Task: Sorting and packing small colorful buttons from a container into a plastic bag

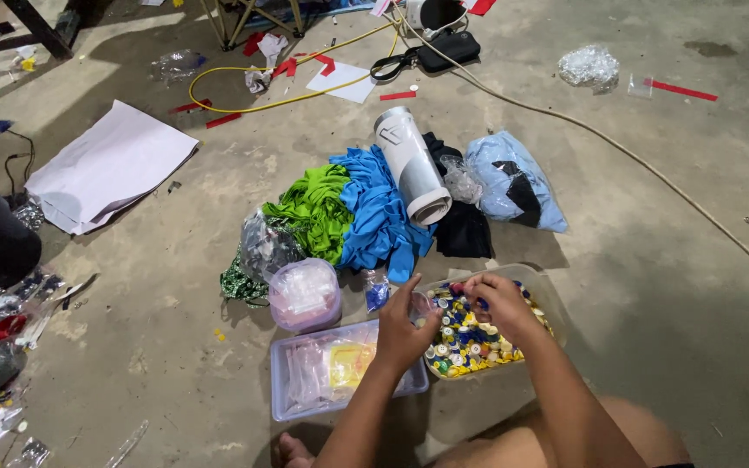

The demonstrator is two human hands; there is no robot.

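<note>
Down on the concrete floor, the left hand (402, 325) pinched a small clear plastic bag (420, 308) just above a shallow tray (292, 399) of packets. Beside it, the right hand (498, 301) reached with curled fingers into a clear tub (546, 299) heaped with yellow, blue and white buttons (470, 347); whether it gripped one, I couldn't tell.

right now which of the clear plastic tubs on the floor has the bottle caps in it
The tub under the right hand, heaped with yellow, blue and white caps. The flat tray by the left hand holds plastic bags; the round tub holds something pale.
</note>
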